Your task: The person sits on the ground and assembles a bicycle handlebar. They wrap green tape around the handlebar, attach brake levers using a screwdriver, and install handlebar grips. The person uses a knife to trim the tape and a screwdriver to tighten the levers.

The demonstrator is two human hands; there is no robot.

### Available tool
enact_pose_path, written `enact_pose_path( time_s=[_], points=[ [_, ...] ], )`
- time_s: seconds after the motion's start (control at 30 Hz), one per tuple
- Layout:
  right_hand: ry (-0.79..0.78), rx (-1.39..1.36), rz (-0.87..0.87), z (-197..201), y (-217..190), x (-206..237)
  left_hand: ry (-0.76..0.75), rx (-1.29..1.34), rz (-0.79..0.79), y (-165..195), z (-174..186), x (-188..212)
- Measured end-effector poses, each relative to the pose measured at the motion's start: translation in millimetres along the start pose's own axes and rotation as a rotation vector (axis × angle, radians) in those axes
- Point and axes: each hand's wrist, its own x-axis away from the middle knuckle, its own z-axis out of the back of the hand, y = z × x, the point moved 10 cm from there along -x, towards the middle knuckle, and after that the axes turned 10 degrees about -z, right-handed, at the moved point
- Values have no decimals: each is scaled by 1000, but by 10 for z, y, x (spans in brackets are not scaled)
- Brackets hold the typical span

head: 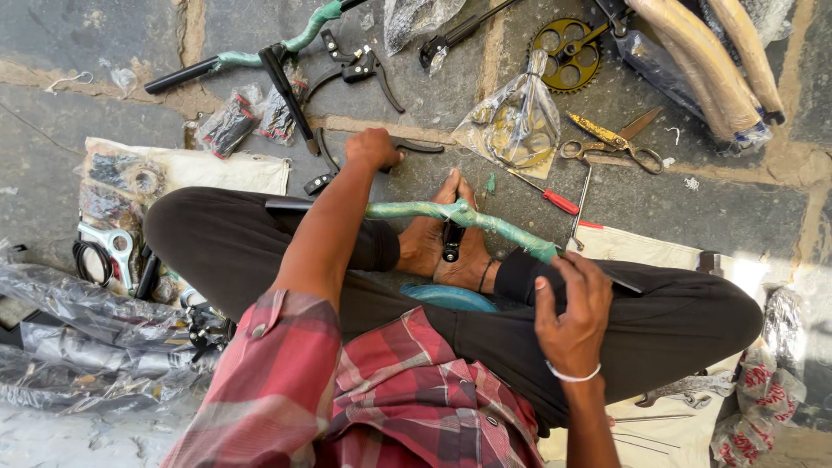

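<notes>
the person wore a red-and-grey plaid cotton shirt (373,399) with rolled sleeves, loose black trousers (659,321), a thin white bangle (572,376) on the right wrist, a dark cord anklet (486,274), feet bare.

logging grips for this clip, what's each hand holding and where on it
The right hand grips the green-wrapped handlebar at its right end. The left hand is closed on a black brake lever on the ground.

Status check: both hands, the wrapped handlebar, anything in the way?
Left hand down on a black brake lever on the floor. Right hand grips the green-wrapped handlebar across the lap. Red screwdriver and scissors lie just beyond.
</notes>
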Motion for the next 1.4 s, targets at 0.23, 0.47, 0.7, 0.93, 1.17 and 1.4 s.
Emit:
enact_pose_path(
  time_s=[0.23, 0.47, 0.7, 0.93, 1.17, 1.4],
  points=[
    [-30, -179, -12, -160, -344, 179, -73, 35, -94, 18, -104, 56],
    [-151, -416, -329, -315, -164, 138, 159, 991, -336, 706, 477, 397],
    [-234, -1015, -499, -612, 71, -159, 368, 511, -1048, 1970, 477, 2293],
    [135, -958, -727, 10, 937, -24, 648, 224, -1334, 2049, 213, 2512],
    [199, -716, -783, 513, 1741, -82, 684, -236, -1181, 2155, -110, 1851],
    [257, -768, -833, 213, 2137, -170, 705, -146, -1127, 2145, 49, 1701]
  ],
)
